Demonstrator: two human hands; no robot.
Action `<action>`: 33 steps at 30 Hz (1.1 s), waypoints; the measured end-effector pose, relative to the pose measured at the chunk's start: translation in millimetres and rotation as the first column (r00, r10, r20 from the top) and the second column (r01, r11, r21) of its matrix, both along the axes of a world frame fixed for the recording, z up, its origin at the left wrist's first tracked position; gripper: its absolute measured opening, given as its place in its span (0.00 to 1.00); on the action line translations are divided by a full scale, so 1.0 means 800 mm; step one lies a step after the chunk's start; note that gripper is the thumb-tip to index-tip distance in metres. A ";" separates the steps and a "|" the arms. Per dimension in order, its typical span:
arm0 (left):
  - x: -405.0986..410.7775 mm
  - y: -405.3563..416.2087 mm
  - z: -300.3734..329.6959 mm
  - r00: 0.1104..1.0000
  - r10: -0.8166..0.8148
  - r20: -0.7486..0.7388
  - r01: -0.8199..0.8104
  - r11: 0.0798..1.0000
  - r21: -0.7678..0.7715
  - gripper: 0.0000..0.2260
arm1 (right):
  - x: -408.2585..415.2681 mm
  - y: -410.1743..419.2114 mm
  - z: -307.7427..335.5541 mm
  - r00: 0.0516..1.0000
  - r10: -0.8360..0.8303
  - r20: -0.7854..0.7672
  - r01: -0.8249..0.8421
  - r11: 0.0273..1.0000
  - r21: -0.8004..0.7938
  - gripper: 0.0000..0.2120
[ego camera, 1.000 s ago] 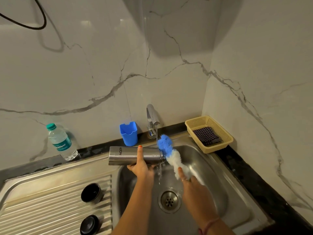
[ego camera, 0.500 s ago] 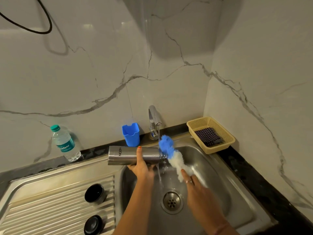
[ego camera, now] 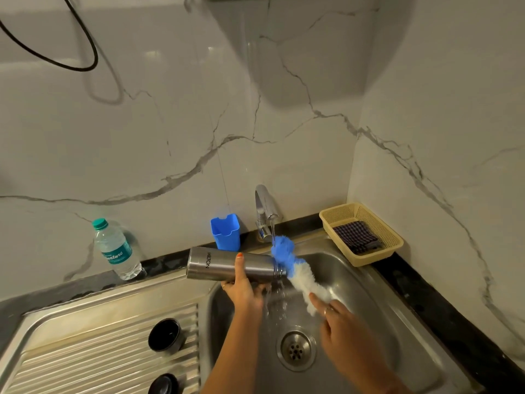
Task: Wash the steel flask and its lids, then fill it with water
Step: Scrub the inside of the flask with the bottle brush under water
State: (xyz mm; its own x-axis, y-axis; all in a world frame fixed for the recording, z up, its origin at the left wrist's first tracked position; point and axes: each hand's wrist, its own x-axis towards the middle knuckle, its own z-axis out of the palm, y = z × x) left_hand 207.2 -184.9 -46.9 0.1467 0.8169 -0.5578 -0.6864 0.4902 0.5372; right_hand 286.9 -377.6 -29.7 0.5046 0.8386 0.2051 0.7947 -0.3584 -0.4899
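Observation:
My left hand (ego camera: 245,291) grips the steel flask (ego camera: 216,264) from below, thumb over its side. The flask lies level over the sink's left edge, its open mouth pointing right. My right hand (ego camera: 338,322) holds a bottle brush (ego camera: 295,273) with a blue tip and white bristles; the blue tip is at the flask's mouth, under the running tap (ego camera: 265,213). Water spills down between my hands. Two black lids (ego camera: 165,335) (ego camera: 163,384) sit on the ribbed drainboard at the left.
A steel sink (ego camera: 397,322) with a drain (ego camera: 297,349) is below. A blue cup (ego camera: 225,231) stands behind the flask, a plastic water bottle (ego camera: 116,250) at the left, a beige basket (ego camera: 366,211) holding a checked cloth at the right corner. Marble walls close in behind and to the right.
The brush and flask have stayed almost in place under the tap. My right hand has shifted slightly along the brush. The camera has tilted a little, so the scene sits lower.

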 end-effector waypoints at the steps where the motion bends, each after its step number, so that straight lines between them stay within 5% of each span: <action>1: -0.001 0.004 -0.001 1.000 -0.005 -0.017 0.005 1.000 0.013 0.36 | -0.003 -0.009 -0.007 1.000 0.009 -0.019 -0.009 1.000 0.011 0.25; 5: -0.002 0.012 -0.004 1.000 -0.013 0.002 0.013 1.000 0.023 0.34 | 0.002 -0.019 -0.001 1.000 0.020 0.010 -0.020 0.999 0.036 0.25; 16: 0.009 0.025 -0.010 0.996 -0.018 0.092 0.016 1.000 0.017 0.35 | 0.025 -0.008 0.030 0.955 -0.137 -0.263 0.128 0.991 -0.051 0.26; 23: 0.013 0.024 -0.015 0.994 -0.059 0.089 0.052 0.996 0.076 0.26 | 0.047 0.028 0.026 0.924 -0.113 -0.365 0.084 0.992 -0.096 0.22; 30: 0.009 0.031 -0.008 0.995 -0.022 0.098 0.014 0.997 0.080 0.39 | 0.034 0.002 0.030 0.936 -0.076 -0.344 0.045 0.994 -0.097 0.25; 33: 0.011 0.024 -0.011 0.992 -0.038 0.118 0.031 0.997 0.064 0.34 | 0.035 0.021 0.038 0.939 -0.094 -0.330 0.071 0.994 -0.081 0.24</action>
